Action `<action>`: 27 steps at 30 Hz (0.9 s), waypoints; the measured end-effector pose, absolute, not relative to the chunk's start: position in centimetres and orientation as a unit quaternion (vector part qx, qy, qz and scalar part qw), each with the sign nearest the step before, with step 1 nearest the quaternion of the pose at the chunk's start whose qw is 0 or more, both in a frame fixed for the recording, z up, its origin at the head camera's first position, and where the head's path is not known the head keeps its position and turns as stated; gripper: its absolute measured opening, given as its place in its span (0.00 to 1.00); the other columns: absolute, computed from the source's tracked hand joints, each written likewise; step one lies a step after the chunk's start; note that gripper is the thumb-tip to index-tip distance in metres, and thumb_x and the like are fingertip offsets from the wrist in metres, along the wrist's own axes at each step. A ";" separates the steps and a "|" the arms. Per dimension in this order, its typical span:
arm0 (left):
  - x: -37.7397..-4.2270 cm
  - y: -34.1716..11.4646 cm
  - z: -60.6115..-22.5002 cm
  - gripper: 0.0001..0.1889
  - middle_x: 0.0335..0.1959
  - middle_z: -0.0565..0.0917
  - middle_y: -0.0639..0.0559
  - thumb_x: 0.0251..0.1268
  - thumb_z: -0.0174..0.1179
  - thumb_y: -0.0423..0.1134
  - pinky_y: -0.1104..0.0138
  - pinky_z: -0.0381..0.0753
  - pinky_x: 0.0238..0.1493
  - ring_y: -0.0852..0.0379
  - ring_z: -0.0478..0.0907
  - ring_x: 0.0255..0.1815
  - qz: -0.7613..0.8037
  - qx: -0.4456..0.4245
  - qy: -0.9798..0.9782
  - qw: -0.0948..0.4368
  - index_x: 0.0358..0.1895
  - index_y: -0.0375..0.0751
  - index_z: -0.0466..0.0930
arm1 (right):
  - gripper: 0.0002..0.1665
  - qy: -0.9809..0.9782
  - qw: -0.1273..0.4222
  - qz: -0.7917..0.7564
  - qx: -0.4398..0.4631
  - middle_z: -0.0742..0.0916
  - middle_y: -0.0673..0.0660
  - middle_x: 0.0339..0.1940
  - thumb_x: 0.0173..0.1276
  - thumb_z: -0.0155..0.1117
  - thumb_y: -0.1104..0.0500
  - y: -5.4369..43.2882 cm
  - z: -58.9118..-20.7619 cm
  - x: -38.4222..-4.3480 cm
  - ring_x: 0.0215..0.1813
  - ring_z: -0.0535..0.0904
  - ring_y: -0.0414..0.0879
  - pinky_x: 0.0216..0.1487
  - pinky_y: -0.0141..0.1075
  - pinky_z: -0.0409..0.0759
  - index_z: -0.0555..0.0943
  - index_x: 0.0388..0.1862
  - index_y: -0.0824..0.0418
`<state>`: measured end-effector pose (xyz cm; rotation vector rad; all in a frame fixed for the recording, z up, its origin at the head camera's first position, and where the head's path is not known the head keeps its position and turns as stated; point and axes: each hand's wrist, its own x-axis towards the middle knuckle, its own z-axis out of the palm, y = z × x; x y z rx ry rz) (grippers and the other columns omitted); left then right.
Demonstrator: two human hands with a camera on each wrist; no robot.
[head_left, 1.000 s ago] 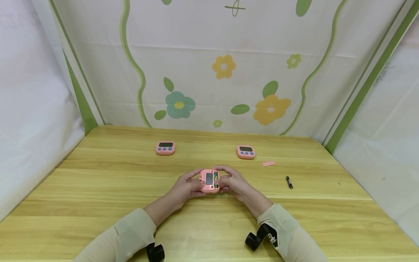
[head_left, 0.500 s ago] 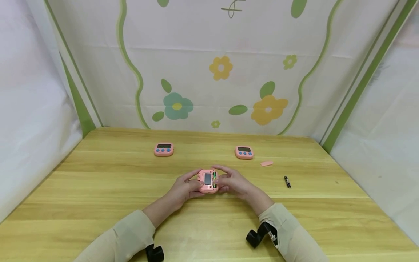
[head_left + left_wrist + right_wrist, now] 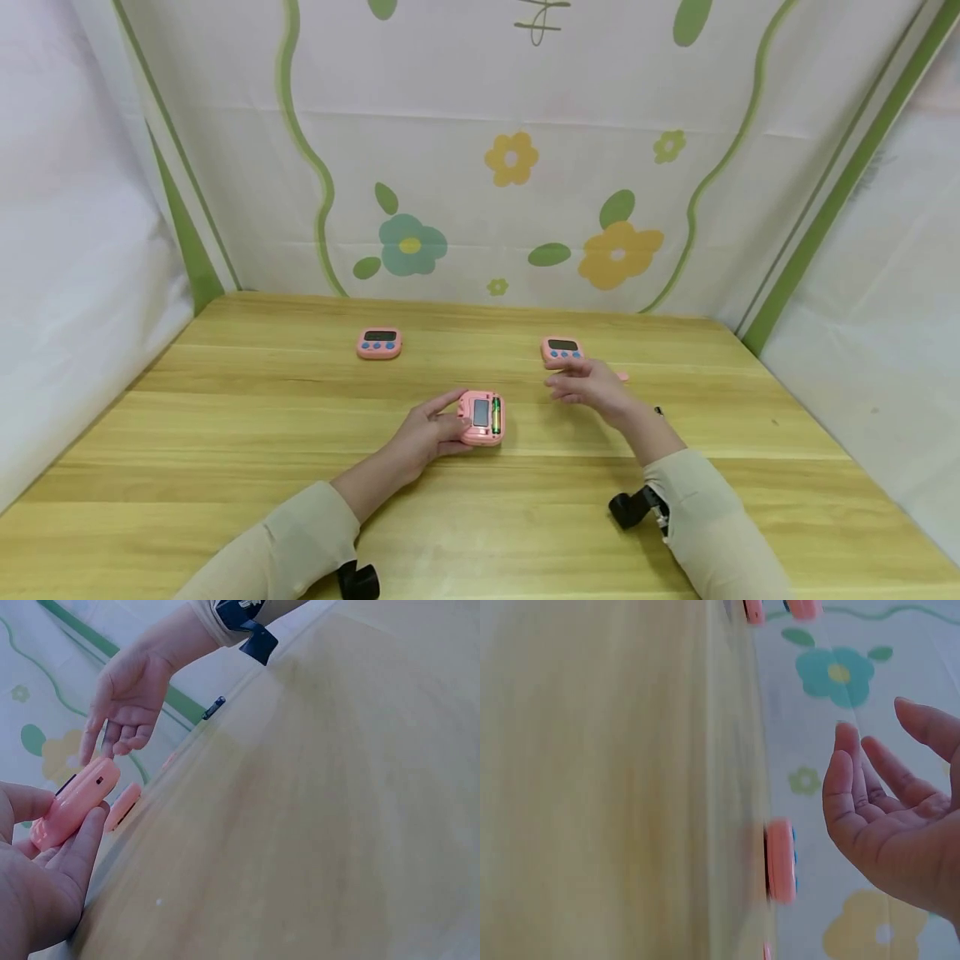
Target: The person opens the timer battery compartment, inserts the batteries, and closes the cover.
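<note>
A pink digital timer [image 3: 480, 418] is gripped by my left hand [image 3: 423, 433], thumb on its back and fingers around its side. Its back faces up, and a green battery [image 3: 496, 416] lies in the uncovered slot along its right side. In the left wrist view the same timer [image 3: 75, 802] is seen edge-on between thumb and fingers. My right hand [image 3: 592, 390] hovers over the table to the right, holding nothing, its fingers loosely bent. It partly hides the pink battery cover [image 3: 622, 377]. A black battery [image 3: 659, 411] is mostly hidden behind the right wrist.
Two more pink timers with blue buttons stand toward the back, one timer [image 3: 379, 343] at left and another timer [image 3: 562, 348] at right near my right hand. Behind the wooden table [image 3: 225, 467] hangs a flowered cloth [image 3: 450, 167].
My right hand has let go of the timer and moved right and away, toward the battery cover. The left hand still holds the timer in about the same place.
</note>
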<state>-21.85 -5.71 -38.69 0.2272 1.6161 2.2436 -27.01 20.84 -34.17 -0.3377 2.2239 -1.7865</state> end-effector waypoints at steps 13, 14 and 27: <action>-21.8 -5.7 -38.7 0.30 0.46 0.73 0.32 0.57 0.50 0.25 0.58 0.76 0.40 0.49 0.77 0.35 0.794 0.082 0.573 0.183 0.64 0.35 0.53 | 0.29 0.780 0.071 -0.615 -0.094 0.78 0.57 0.44 0.63 0.54 0.61 28.2 -33.7 -28.5 0.40 0.76 0.47 0.47 0.42 0.73 0.61 0.57 0.78; -21.8 -5.7 -38.7 0.29 0.46 0.73 0.32 0.57 0.50 0.25 0.58 0.76 0.40 0.49 0.77 0.35 0.794 0.082 0.573 0.183 0.64 0.35 0.53 | 0.28 0.777 0.070 -0.619 -0.090 0.79 0.53 0.43 0.63 0.53 0.62 28.7 -33.7 -28.6 0.40 0.76 0.46 0.47 0.40 0.74 0.60 0.57 0.78; -21.8 -5.7 -38.8 0.30 0.45 0.73 0.31 0.56 0.50 0.24 0.58 0.76 0.40 0.48 0.77 0.34 0.798 0.080 0.570 0.181 0.64 0.35 0.54 | 0.33 0.838 0.021 -0.543 -0.036 0.76 0.60 0.50 0.57 0.60 0.50 33.9 -36.7 -31.1 0.45 0.75 0.44 0.47 0.37 0.73 0.68 0.55 0.72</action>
